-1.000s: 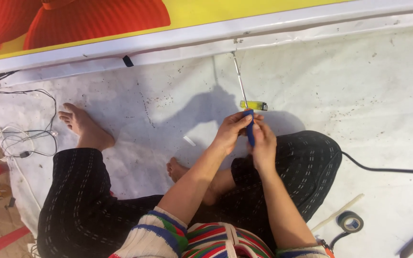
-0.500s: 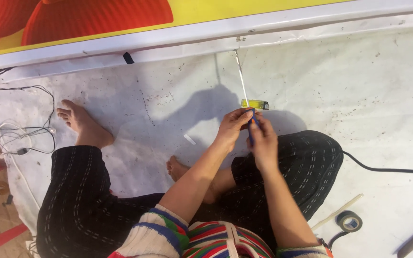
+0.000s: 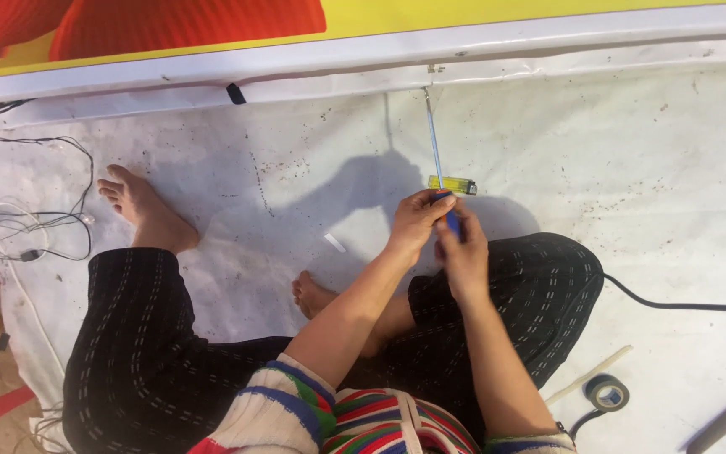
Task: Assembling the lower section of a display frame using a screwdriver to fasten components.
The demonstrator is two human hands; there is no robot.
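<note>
Clearly, scene: a person sits cross-legged on a white sheet [image 3: 632, 151] spread over the floor, seen from the head camera looking down.
Left hand: the left hand [image 3: 418, 220] has its fingers pressed together, pinching the near end of a thin blue-white cord [image 3: 433, 143].
Right hand: the right hand [image 3: 464, 248] touches the left, its fingers curled around a small blue piece [image 3: 452, 221] at the cord's end; what that piece is cannot be told.
Cord's axis: its long axis runs from the hands toward 12 o'clock, nearly straight and taut, tilted slightly toward 11, ending at the white hem [image 3: 464, 63] of the banner.
Lighter: a yellow lighter [image 3: 452, 184] lies flat at 12 o'clock of the hands, just beside them, its long axis running 9 to 3.
Floor cover: the sheet is creased and speckled with dark crumbs; a small white scrap [image 3: 334, 243] lies at 9 o'clock of the hands.
Far edge: a red and yellow banner [image 3: 212, 25] runs across the top.
Right side: a black cable [image 3: 682, 305] trails toward 3 o'clock; a roll of black tape [image 3: 607, 392] and a pale stick [image 3: 590, 375] lie at 5 o'clock.
Left side: tangled thin wires [image 3: 35, 223] sit at 9 o'clock beyond a bare foot [image 3: 140, 206].
</note>
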